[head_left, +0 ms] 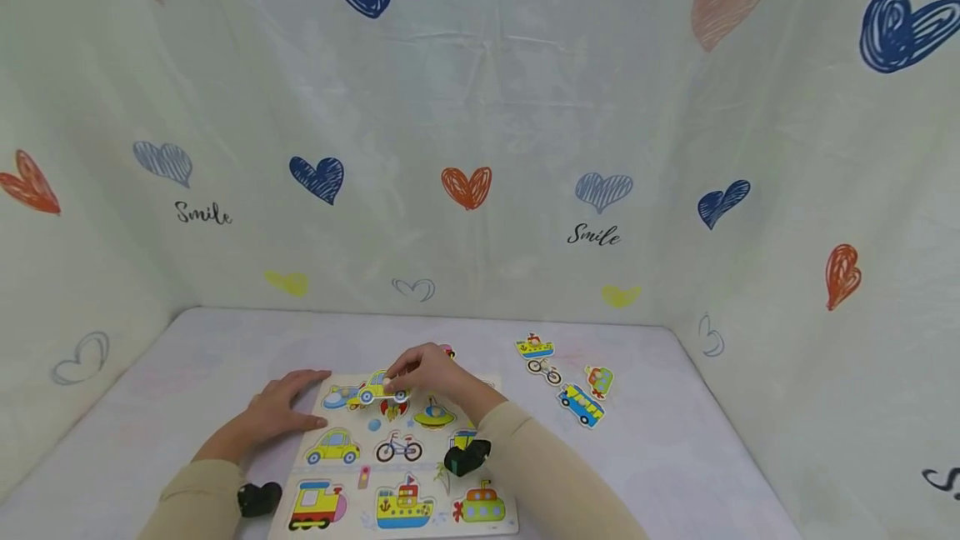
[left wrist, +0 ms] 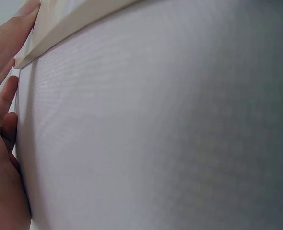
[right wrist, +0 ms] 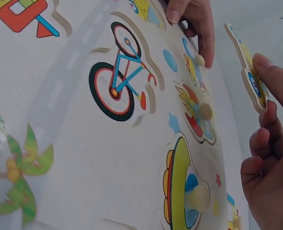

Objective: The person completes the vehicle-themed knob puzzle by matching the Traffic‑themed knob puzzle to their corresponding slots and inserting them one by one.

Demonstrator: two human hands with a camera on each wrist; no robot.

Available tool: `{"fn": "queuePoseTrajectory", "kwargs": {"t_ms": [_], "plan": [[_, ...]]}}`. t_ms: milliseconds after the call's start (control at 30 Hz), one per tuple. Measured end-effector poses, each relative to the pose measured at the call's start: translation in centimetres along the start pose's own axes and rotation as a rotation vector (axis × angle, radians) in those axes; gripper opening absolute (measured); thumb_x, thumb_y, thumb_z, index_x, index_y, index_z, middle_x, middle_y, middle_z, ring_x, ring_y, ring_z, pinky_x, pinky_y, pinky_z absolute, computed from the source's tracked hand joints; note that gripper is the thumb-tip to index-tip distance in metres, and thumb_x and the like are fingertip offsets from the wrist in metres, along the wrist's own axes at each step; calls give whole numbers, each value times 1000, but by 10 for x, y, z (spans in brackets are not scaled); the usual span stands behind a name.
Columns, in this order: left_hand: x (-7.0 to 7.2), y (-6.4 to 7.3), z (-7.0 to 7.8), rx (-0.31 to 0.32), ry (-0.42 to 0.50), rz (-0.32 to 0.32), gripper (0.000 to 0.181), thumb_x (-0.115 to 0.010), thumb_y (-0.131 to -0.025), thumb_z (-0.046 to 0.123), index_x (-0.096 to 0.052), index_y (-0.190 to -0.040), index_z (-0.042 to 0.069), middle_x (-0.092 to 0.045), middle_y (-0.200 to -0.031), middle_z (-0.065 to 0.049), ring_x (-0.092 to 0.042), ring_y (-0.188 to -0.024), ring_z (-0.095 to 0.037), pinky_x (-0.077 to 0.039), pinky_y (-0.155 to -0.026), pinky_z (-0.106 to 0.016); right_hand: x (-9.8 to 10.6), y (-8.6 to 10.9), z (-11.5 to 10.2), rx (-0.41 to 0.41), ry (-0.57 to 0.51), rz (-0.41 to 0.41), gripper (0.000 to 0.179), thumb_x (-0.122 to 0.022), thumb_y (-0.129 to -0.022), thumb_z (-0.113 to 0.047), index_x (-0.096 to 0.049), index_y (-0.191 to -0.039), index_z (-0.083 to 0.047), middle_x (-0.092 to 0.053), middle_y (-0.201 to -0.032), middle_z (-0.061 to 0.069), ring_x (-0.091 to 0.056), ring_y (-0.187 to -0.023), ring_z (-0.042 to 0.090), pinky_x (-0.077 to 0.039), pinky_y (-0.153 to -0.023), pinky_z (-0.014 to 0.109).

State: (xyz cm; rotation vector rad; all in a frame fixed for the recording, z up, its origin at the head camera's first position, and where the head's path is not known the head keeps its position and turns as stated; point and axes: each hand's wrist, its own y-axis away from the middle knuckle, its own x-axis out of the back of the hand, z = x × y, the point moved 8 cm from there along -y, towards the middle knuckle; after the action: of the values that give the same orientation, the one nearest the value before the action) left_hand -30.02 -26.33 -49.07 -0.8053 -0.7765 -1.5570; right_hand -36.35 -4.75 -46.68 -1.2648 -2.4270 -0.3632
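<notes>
My right hand (head_left: 431, 369) pinches a yellow car puzzle piece (head_left: 372, 390) between thumb and fingers, above the upper part of a puzzle board (head_left: 362, 502). In the right wrist view the car piece (right wrist: 245, 60) stands tilted, apart from the board. My left hand (head_left: 276, 411) rests at the board's left edge, fingers spread, the thumb lying over the edge. On the board, a rocket piece (right wrist: 194, 112) and a flying saucer piece (right wrist: 180, 187) sit with round knobs up. The printed car shape (head_left: 333, 446) and bicycle shape (head_left: 399, 447) show as recesses.
Right of the board lie loose pieces: a ship (head_left: 534, 347), a bicycle (head_left: 543, 371), a bus (head_left: 581, 405) and a submarine (head_left: 599, 382). A pinkish piece (head_left: 448, 350) is mostly hidden behind my right hand. A heart-printed curtain (head_left: 525, 273) surrounds the white table (head_left: 660, 473).
</notes>
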Motion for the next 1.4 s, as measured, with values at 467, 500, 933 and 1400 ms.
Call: {"fn": "queuePoseTrajectory", "kwargs": {"t_ms": [467, 500, 933, 1400], "plan": [[4, -3, 1, -2, -21, -10, 85, -83, -73, 42, -47, -141, 6, -38, -143, -29, -33, -124, -52, -26, -93, -71, -43, 9, -21, 82, -39, -161, 8, -81, -80, -11, -78, -87, -9, -61, -72, -5, -50, -64, 6, -40, -56, 19], [4, -3, 0, -1, -19, -12, 85, -83, -73, 42, -47, -141, 7, -38, -144, -29, -32, -125, -52, -26, -93, -71, -46, 10, -22, 84, -34, -165, 8, -81, -80, -12, -78, -87, -10, -60, -71, -5, -50, -63, 6, -40, -57, 19], [2, 0, 0, -34, -11, -6, 83, -83, -73, 42, -49, -139, 6, -41, -142, -28, -35, -123, -52, -27, -91, -71, -78, 14, -32, 151, 137, -212, 7, -82, -80, -17, -76, -85, -17, -55, -68, -9, -48, -60, 4, -40, -56, 17], [5, 2, 4, -49, -22, -4, 81, -82, -74, 40, -49, -139, 5, -41, -141, -29, -35, -123, -54, -28, -90, -72, -95, 13, -35, 156, 216, -222, 8, -81, -82, -21, -74, -86, -18, -54, -63, -10, -46, -54, 4, -37, -53, 17]]}}
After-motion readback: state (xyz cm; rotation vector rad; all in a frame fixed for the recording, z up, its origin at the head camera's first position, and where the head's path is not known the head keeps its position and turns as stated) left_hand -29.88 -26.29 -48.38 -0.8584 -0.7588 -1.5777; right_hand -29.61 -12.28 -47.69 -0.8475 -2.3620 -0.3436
